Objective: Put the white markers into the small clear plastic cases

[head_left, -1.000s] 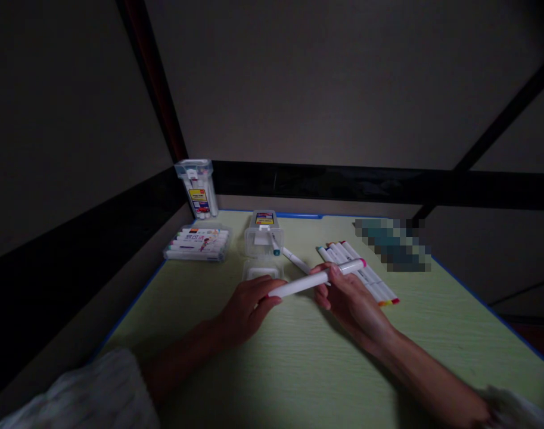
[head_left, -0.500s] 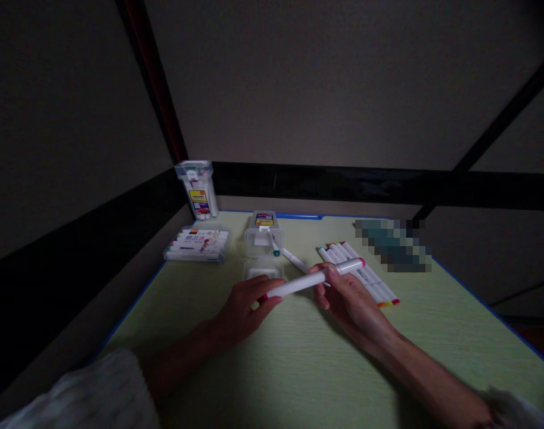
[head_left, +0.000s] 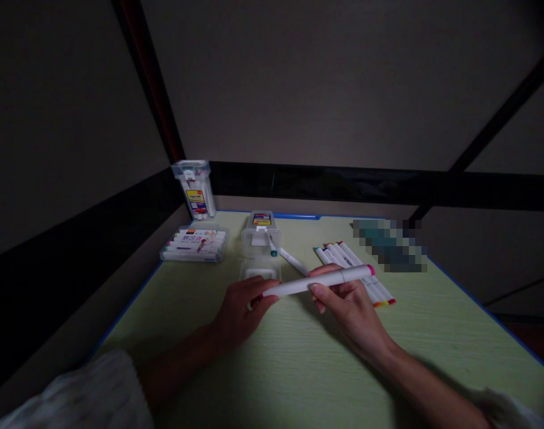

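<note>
Above the table, both hands grip one white marker (head_left: 298,283) with a pink end at the right. My left hand (head_left: 241,307) pinches its left end between thumb and fingers, covering that tip. Around the barrel's middle, my right hand (head_left: 354,304) is closed, thumb on the near side. Behind the right hand, several white markers (head_left: 343,257) with coloured ends lie side by side. A single white marker (head_left: 293,261) lies left of that row, partly hidden by the hand. An open clear plastic case (head_left: 256,238) lies behind the left hand, with a green-ended marker (head_left: 272,244) at its mouth.
At the back left a clear box (head_left: 196,193) of markers stands upright. Nearer lies a flat pack (head_left: 194,244) of markers. A blurred-out teal item (head_left: 385,244) is at the right. The pale green table (head_left: 289,369) has blue edges and walls behind and left.
My right hand has shifted left along the marker, from near its pink end to its middle. The left hand still pinches the other end.
</note>
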{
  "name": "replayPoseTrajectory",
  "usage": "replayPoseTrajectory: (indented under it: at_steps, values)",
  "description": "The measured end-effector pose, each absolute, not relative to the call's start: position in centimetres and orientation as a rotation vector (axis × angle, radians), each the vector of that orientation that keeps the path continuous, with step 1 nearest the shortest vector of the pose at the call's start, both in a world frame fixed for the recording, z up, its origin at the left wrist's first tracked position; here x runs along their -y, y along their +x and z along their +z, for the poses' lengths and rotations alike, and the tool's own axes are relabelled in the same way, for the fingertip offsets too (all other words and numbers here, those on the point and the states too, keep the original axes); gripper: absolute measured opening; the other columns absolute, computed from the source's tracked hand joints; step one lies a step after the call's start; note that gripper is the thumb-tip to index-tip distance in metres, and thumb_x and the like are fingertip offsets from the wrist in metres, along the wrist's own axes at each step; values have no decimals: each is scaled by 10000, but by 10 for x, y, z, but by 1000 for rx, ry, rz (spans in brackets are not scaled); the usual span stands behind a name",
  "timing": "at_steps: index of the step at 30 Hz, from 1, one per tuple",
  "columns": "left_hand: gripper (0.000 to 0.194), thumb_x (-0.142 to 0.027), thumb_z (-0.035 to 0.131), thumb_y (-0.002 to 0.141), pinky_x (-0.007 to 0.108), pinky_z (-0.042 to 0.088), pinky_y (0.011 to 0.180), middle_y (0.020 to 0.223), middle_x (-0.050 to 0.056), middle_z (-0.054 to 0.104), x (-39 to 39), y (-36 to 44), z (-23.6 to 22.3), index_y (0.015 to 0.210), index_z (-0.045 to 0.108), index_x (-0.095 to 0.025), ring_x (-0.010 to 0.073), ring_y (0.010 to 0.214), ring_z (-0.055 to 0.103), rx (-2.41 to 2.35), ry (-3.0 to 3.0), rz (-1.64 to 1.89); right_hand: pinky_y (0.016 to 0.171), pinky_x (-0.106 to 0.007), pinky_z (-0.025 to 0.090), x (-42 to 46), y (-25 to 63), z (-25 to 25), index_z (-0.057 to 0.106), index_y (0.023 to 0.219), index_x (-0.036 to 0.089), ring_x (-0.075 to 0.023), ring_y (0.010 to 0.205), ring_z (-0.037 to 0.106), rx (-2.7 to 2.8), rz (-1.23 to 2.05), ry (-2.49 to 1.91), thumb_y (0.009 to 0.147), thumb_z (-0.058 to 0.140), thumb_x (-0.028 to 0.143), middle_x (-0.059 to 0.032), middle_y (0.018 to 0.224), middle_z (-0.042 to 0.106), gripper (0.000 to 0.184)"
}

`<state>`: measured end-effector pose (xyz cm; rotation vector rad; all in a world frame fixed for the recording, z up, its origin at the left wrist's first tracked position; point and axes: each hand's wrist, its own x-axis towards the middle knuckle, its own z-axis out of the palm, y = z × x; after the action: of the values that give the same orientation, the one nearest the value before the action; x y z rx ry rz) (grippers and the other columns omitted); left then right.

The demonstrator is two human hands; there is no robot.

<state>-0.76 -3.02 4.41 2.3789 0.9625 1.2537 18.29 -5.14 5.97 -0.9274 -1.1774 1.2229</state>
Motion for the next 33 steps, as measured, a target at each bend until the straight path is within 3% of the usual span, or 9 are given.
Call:
replayPoseTrajectory:
  at_steps: [7,13,23,33]
  values:
    - [310,-338,418,913,182,475,531,681,32,640,33,-8,43,992,628,-124,92,544,573,-908,2502,1306,440,-204,335,51,182,60,635,808,190,-70,461,437,1160,1256,-949,679,716,354,51,529,525,224]
    - [295,-349,415,922,198,475,553,630,-24,609,42,-10,44,1136,486,-159,93,532,562,-703,2766,1424,490,-209,319,53,176,60,634,894,183,-59,470,430,1090,1398,-861,710,693,423,50,561,546,308]
    - [261,-336,503,884,231,388,468,555,-28,543,45,-10,51,949,552,-89,94,492,501,-184,3066,1428,497,-221,310,52,172,53,588,680,146,-79,498,438,1277,1659,-812,777,579,526,16,546,535,392]
    - [139,-223,608,820,235,319,387,525,-48,520,53,-14,69,821,632,-86,59,446,450,-34,3261,1316,500,-225,318,52,170,48,554,627,158,-82,503,433,1380,1720,-787,808,542,516,27,551,514,402]
